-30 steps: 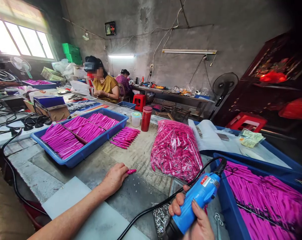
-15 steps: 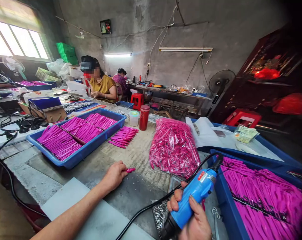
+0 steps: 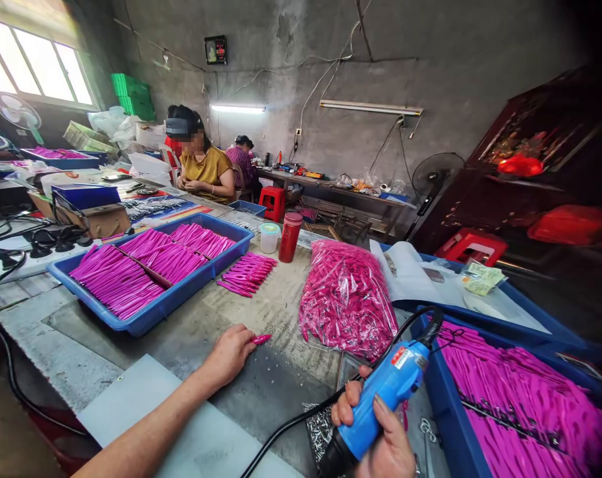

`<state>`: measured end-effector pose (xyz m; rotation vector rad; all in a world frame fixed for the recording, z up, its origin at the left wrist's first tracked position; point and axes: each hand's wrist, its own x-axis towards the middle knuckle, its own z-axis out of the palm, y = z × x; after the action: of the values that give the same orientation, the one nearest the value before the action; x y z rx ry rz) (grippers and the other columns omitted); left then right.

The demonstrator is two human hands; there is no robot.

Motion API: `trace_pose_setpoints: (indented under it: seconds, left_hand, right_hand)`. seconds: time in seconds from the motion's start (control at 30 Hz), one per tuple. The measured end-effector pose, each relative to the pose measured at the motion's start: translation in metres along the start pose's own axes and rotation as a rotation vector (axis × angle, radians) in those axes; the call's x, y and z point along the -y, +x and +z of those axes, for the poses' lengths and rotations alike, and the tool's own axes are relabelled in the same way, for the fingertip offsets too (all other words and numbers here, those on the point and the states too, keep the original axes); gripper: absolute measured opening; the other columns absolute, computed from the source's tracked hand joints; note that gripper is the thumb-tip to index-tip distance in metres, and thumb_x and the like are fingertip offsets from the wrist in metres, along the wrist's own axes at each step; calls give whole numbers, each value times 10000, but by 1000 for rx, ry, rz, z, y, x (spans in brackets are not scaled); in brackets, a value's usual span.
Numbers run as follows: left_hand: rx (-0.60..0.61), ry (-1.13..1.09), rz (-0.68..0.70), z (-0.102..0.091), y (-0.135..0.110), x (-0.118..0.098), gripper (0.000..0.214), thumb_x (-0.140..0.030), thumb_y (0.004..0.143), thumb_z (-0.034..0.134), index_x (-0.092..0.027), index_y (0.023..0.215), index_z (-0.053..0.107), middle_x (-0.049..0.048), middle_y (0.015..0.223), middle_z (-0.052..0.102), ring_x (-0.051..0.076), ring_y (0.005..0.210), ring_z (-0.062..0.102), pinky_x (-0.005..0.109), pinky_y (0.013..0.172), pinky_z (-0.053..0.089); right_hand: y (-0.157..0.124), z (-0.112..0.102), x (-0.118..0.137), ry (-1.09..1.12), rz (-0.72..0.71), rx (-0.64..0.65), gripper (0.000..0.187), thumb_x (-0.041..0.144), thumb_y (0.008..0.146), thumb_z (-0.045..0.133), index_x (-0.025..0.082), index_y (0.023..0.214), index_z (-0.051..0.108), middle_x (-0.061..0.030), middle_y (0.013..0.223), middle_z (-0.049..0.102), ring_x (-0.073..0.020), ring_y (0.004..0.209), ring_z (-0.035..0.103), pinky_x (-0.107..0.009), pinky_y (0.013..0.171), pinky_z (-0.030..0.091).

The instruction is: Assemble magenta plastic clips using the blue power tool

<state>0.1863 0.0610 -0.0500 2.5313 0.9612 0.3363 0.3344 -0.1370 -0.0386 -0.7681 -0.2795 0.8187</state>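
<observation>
My left hand [image 3: 233, 355] rests on the worktable with its fingers closed on a small pink plastic piece [image 3: 261, 339], whose pointed end sticks out to the right. Tiny metal rings or nuts [image 3: 301, 355] lie scattered beside it. In my right hand [image 3: 393, 441] is a blue electric screwdriver [image 3: 384, 398], gripped round its body with the dark tip end pointing down and left. That tip hangs over a tray of small screws [image 3: 319, 428], partly hiding it. The black cord [image 3: 301, 417] leaves the tool's upper end and loops down across the table.
A blue tray [image 3: 144, 322] of long pink pieces stands at left, another blue tray [image 3: 437, 398] at right. A clear bag of pink parts [image 3: 348, 299], a row of pink pieces [image 3: 247, 273], a red flask [image 3: 291, 238] and scissors [image 3: 429, 431] lie around. A co-worker [image 3: 206, 162] sits across.
The view has shifted slightly. Both hands keep their grips, and the pink piece and the screwdriver stay almost in place.
</observation>
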Motion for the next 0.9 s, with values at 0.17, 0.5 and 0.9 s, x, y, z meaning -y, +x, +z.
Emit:
trace_pose_setpoints:
  seconds: [0.17, 0.5, 0.9]
  left_hand:
    - [-6, -8, 29, 2, -1, 1, 222, -233, 849, 426, -178, 745, 614, 37, 763, 582, 154, 762, 537, 235, 695, 400]
    - [78, 40, -71, -8, 5, -9, 116, -159, 784, 527, -167, 728, 628, 21, 767, 607, 142, 747, 551, 221, 675, 379]
    - [89, 38, -167, -8, 9, -10, 64, -158, 739, 578, -188, 725, 633, -14, 717, 611, 123, 703, 547, 203, 621, 365]
  right_hand:
    - [-4, 6, 5, 7, 5, -28, 291, 386, 713, 601, 261, 958, 509, 34, 634, 486, -112, 492, 468, -267, 494, 404]
    - [-2, 5, 4, 16, 1, -45, 304, 396, 710, 590, 258, 965, 503, 37, 630, 483, -110, 489, 468, -263, 490, 406]
    - [-3, 13, 6, 24, 14, -103, 324, 401, 654, 619, 245, 917, 510, 34, 602, 491, -106, 464, 458, -251, 466, 394]
